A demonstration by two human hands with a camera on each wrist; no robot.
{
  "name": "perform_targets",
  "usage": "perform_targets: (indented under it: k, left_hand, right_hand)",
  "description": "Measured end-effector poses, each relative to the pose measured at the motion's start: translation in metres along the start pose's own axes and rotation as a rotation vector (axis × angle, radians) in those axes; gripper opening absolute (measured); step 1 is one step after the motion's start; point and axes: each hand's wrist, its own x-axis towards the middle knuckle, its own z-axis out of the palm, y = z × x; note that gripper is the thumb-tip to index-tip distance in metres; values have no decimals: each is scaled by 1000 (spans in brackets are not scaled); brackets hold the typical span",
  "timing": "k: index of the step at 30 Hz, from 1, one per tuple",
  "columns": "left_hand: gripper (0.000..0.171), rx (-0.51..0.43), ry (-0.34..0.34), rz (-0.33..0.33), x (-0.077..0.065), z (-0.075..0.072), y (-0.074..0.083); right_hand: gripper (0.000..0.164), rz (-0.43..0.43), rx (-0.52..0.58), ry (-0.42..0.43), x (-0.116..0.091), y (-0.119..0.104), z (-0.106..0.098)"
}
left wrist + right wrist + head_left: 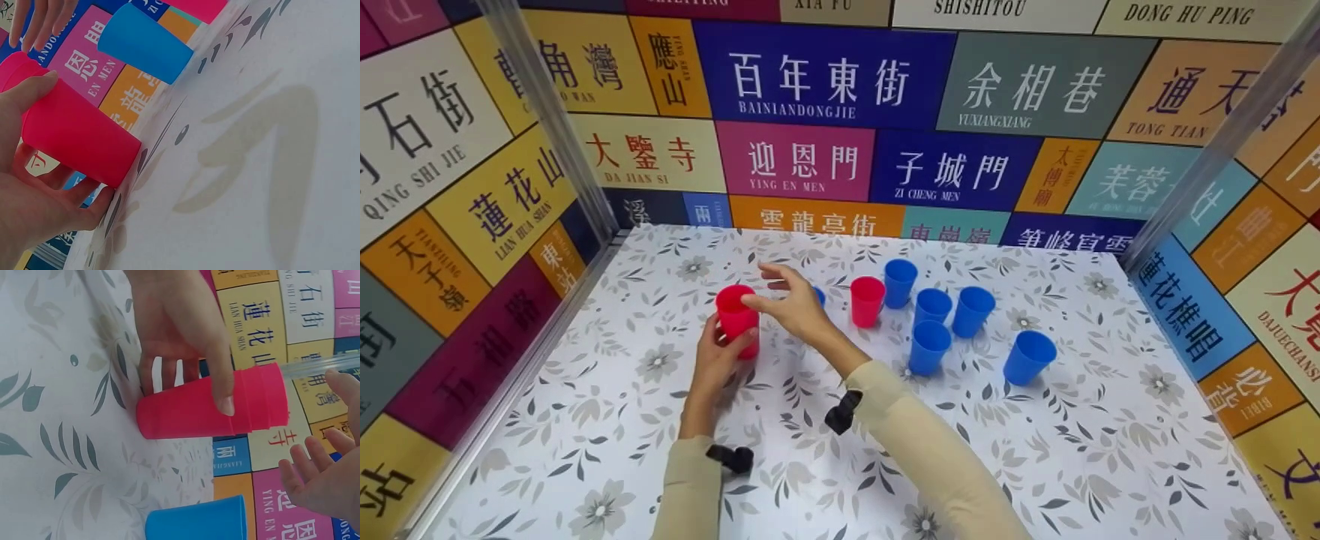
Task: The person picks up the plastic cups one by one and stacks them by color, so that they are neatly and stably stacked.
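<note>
In the head view my left hand [716,360] grips a stack of nested red cups [739,319] from the left. The right wrist view shows several rims on the red stack [185,410], with the left thumb across its side. The stack's base is at the white table. My right hand [795,304] hovers near the stack's top, fingers spread and holding nothing; in the right wrist view this hand [326,478] is apart from the rim. A blue cup [820,298] stands behind the right hand, mostly hidden in the head view but plainer in the left wrist view.
Another red cup [868,304] stands right of the hands. Beyond it are several blue cups, among them a front one [930,349] and one farthest right [1030,358]. The flower-patterned table [660,412] is bounded by sign-covered walls [795,161].
</note>
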Motion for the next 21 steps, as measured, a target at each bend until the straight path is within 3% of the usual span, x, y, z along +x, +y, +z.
perform_targets:
  k: [14, 21]
  left_hand:
    - [75, 0, -12, -59, -1, -1, 3]
    - [75, 0, -20, -79, -1, -1, 3]
  right_hand:
    - [55, -106, -4, 185, -21, 11, -37]
    - [55, -94, 11, 249, -33, 19, -50]
